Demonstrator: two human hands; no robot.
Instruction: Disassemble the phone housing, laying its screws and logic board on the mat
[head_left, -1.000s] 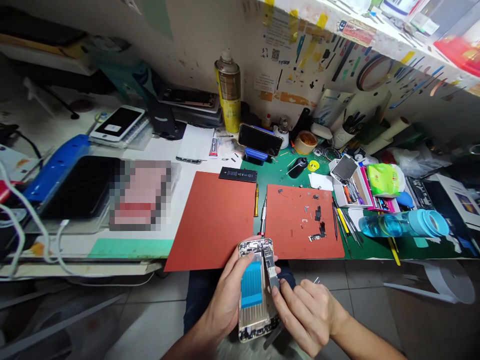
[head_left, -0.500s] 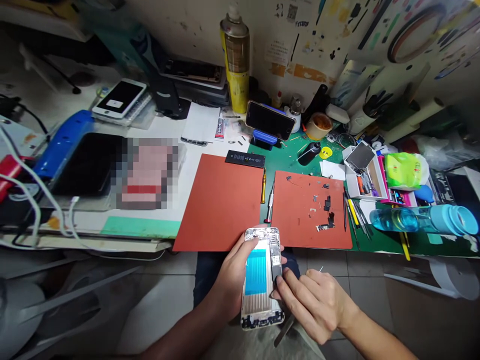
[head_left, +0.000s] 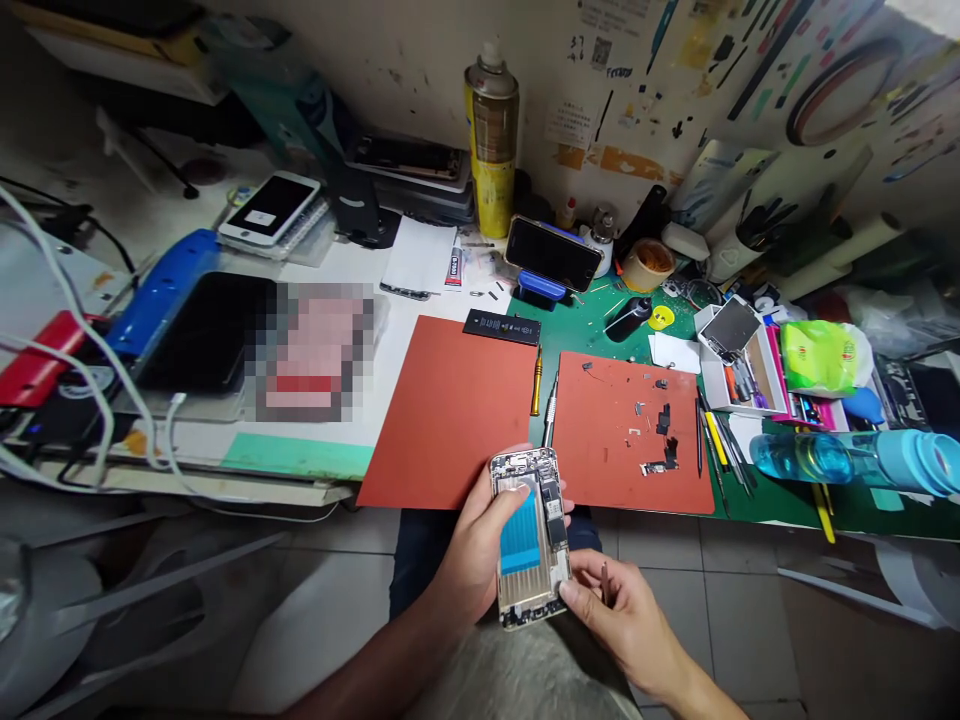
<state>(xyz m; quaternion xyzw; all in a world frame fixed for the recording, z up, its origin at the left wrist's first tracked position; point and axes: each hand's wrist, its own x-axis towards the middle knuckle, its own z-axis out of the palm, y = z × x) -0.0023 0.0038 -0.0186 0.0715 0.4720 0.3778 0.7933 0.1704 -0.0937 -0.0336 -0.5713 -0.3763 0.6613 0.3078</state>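
Note:
An opened phone housing point(head_left: 534, 590) is held above my lap, tilted a little. It shows a metal inner shell, a blue adhesive sheet point(head_left: 520, 545) and a dark circuit board point(head_left: 555, 515) along its right side. My left hand point(head_left: 480, 530) wraps round the housing from the left, thumb over the blue sheet and fingertips showing at the far edge. At the lower right edge, the thumb and index finger of my right hand point(head_left: 619, 610) touch the housing. A thin metal tool point(head_left: 604, 580) sticks up between that hand's fingers; its kind is mostly hidden.
Two orange mats point(head_left: 457, 410) lie on the bench, the right one bearing several small phone parts point(head_left: 664, 455). A phone battery point(head_left: 501, 326), a yellow screwdriver point(head_left: 537, 380) and a silver screwdriver point(head_left: 551, 412) lie around them. A blue water bottle point(head_left: 847, 458) rests at right.
My right hand has moved down along the housing's right edge to its lower corner, and the tool in it has turned more upright. The housing has tilted slightly; the view has shifted.

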